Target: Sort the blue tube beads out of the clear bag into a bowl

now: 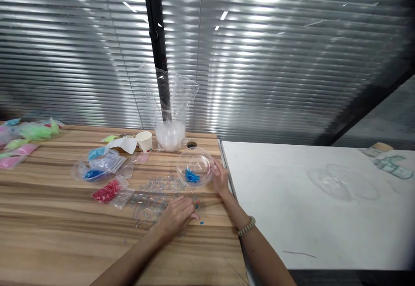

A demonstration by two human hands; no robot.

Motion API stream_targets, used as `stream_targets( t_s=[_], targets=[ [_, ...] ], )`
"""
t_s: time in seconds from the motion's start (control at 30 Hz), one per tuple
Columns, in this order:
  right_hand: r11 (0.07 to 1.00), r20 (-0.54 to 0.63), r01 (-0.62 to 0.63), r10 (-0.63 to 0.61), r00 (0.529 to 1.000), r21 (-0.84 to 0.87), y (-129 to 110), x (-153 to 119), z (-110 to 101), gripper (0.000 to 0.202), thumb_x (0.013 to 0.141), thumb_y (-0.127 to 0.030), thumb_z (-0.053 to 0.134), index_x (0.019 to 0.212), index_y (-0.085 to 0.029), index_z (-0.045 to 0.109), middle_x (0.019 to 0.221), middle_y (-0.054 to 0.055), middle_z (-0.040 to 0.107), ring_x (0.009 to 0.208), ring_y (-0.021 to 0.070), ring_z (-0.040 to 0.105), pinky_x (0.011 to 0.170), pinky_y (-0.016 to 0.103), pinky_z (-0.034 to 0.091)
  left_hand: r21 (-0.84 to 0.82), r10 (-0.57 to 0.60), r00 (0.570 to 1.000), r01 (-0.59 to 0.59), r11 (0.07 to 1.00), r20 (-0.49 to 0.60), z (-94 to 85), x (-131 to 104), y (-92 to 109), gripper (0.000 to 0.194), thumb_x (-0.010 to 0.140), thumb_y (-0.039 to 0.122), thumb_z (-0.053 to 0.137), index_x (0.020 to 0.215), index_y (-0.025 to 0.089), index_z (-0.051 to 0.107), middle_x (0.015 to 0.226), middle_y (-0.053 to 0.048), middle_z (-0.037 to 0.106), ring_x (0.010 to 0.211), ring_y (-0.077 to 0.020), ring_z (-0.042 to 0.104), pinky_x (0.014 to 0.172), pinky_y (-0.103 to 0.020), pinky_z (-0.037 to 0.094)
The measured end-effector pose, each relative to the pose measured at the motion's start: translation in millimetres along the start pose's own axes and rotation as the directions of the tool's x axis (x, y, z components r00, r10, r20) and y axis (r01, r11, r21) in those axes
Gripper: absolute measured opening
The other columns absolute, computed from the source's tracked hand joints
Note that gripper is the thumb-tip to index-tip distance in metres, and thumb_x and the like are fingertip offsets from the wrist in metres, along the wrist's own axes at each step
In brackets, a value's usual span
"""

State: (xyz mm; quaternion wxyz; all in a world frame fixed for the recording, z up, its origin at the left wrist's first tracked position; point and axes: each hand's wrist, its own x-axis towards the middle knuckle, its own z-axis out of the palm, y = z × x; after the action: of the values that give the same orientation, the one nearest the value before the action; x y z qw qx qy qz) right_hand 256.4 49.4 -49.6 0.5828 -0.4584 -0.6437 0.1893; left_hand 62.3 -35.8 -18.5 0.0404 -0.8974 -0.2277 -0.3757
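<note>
A clear round plastic bowl [201,165] is tipped up near the right edge of the wooden table, with a small heap of blue pieces [192,176] inside. My right hand [221,177] grips its rim from the right. Below the bowl, my left hand [178,214] rests low over the tabletop, fingers bent together; whatever they may hold is hidden. Loose clear and bluish small pieces [155,195] are scattered to the left of it. A few blue and red bits [201,223] lie just right of its fingertips.
On the wooden table [58,217] are a bag of red pieces [108,192], a dish with blue bags [94,173], a paper cup [144,141], stacked clear bowls [170,135] and coloured bags [35,131]. Clear lids [350,182] lie on the adjoining white table [275,217].
</note>
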Motion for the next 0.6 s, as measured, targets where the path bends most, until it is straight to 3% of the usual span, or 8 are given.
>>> stream_targets(
  t_s=[0.27,0.4,0.6],
  targets=[
    [1.0,-0.027,-0.014,0.014,1.0,0.01,-4,0,0,0.05,0.091,-0.048,0.029,0.114,-0.016,0.059,0.075,0.005,0.067,0.069,0.0202,0.062,0.069,0.031,0.047,0.002,-0.034,0.996,0.034,0.999,0.088,5.6,-5,-1,0.028,0.098,0.021,0.033,0.077,0.015,0.051,0.069,-0.001,0.058,0.064,-0.0119,0.053,0.061,-0.024,0.038],
    [1.0,-0.033,-0.023,0.023,0.999,0.01,-6,0,-1,0.051,0.091,-0.05,0.028,0.113,-0.016,0.06,0.079,0.007,0.067,0.072,0.0204,0.062,0.07,0.03,0.048,-0.054,-0.007,0.997,0.011,0.998,0.073,3.8,-6,-6,0.024,0.095,0.019,0.041,0.076,0.015,0.054,0.072,-0.002,0.06,0.065,-0.0112,0.053,0.06,-0.023,0.038],
    [1.0,-0.055,-0.018,0.019,0.998,0.009,-7,-1,-3,0.051,0.091,-0.05,0.027,0.112,-0.017,0.06,0.087,0.007,0.067,0.078,0.0208,0.062,0.071,0.03,0.048,-0.101,-0.076,0.997,0.077,0.992,0.018,-2.3,-3,-10,0.018,0.094,0.02,0.046,0.082,0.016,0.058,0.071,-0.001,0.062,0.062,-0.0106,0.053,0.061,-0.022,0.039]
  ],
)
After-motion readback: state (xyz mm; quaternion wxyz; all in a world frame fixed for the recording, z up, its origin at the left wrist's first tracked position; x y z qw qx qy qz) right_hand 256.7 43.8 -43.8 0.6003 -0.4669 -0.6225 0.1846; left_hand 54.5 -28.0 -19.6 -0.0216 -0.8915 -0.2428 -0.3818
